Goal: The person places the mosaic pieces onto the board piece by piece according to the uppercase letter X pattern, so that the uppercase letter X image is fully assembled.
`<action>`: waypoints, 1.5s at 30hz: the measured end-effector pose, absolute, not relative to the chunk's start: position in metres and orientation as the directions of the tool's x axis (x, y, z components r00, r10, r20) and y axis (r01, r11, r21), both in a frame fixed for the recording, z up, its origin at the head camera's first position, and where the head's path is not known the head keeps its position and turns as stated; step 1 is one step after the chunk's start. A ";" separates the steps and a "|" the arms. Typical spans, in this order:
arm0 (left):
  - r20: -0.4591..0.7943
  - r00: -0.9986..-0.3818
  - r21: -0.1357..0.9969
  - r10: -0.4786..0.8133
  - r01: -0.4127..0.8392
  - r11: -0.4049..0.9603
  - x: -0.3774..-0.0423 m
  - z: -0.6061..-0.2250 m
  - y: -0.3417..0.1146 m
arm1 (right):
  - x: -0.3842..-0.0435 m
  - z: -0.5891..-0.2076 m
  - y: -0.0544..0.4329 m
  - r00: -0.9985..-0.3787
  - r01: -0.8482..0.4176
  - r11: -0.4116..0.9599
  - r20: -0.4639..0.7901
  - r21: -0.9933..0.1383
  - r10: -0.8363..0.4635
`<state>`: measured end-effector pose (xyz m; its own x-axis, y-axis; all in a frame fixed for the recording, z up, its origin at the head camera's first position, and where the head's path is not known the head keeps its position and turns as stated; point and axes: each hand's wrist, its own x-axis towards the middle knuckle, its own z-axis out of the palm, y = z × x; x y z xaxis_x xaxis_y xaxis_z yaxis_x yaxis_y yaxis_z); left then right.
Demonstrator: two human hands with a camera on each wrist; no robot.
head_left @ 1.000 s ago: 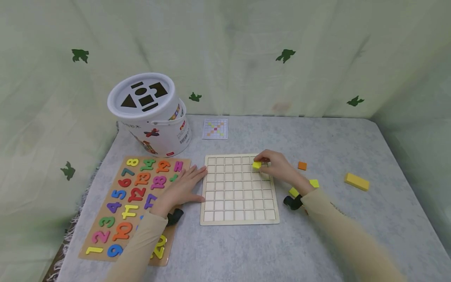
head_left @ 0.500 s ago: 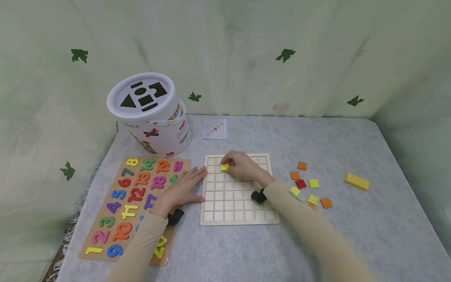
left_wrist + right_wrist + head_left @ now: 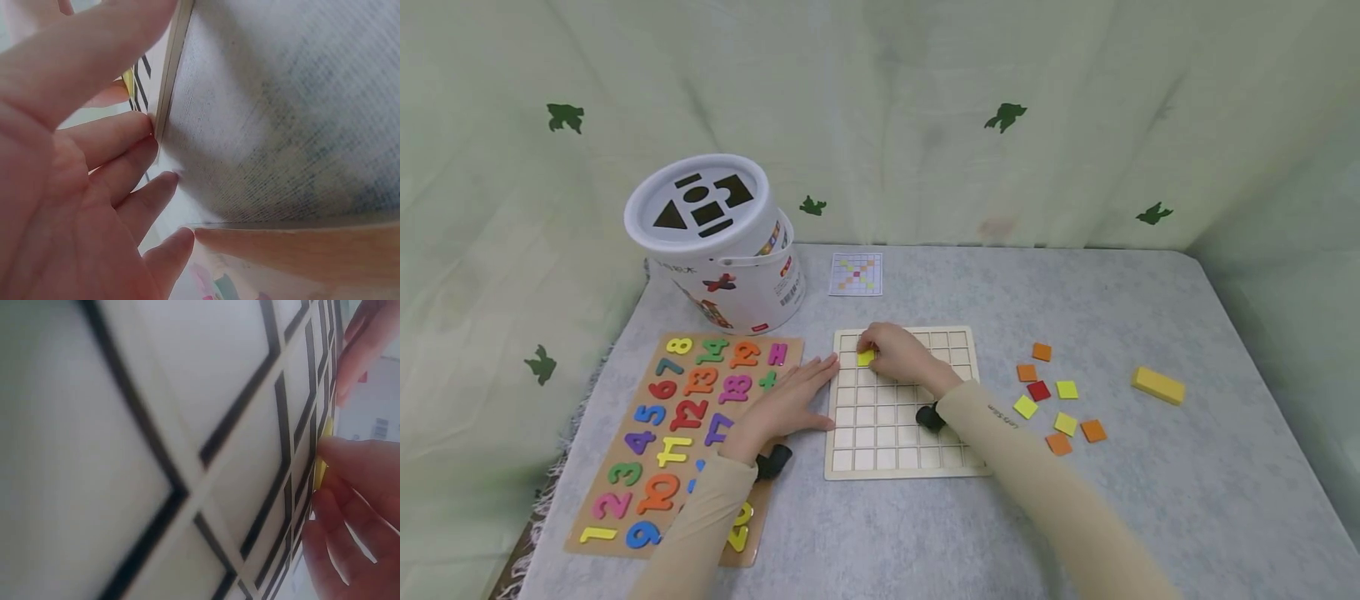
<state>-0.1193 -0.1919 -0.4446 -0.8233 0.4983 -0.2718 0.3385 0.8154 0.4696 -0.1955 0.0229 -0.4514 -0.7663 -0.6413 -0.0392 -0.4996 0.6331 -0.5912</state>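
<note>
A pale wooden board [image 3: 887, 415] with a grid of square cells lies mid-table. My right hand [image 3: 901, 353] is over its upper left part, pinching a small yellow square tile [image 3: 866, 358] between thumb and fingers. Up close in the right wrist view, the tile [image 3: 320, 472] is at the grid's surface; whether it sits fully inside a cell I cannot tell. My left hand [image 3: 786, 406] rests with spread, fairly straight fingers against the board's left side. In the left wrist view its fingertips touch the board's edge [image 3: 167, 81].
Loose orange tiles [image 3: 1093, 430], yellow tiles [image 3: 1067, 389] and a red tile [image 3: 1038, 391] lie right of the board. Farther right is a yellow block [image 3: 1159, 385]. A number puzzle board [image 3: 625, 500], a lidded white bucket [image 3: 737, 292] and a pattern card [image 3: 856, 275] stand or lie left and behind.
My right hand has carried the yellow tile leftward across the board, from its upper right corner to its upper left. The left hand has stayed at the board's edge.
</note>
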 end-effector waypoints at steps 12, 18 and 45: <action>-0.294 -0.825 0.469 0.483 0.316 0.825 -0.119 -0.444 -0.191 | -0.189 -0.444 0.085 -0.842 -0.326 0.533 -0.016 -0.781 -0.539; -0.290 -0.821 0.481 0.491 0.318 0.817 -0.119 -0.443 -0.190 | -0.179 -0.442 0.162 -0.907 -0.257 0.535 0.009 -0.805 -0.422; -0.283 -0.820 0.477 0.498 0.331 0.814 -0.119 -0.445 -0.193 | -0.168 -0.456 0.259 -0.959 -0.095 0.718 -0.130 -0.689 -0.252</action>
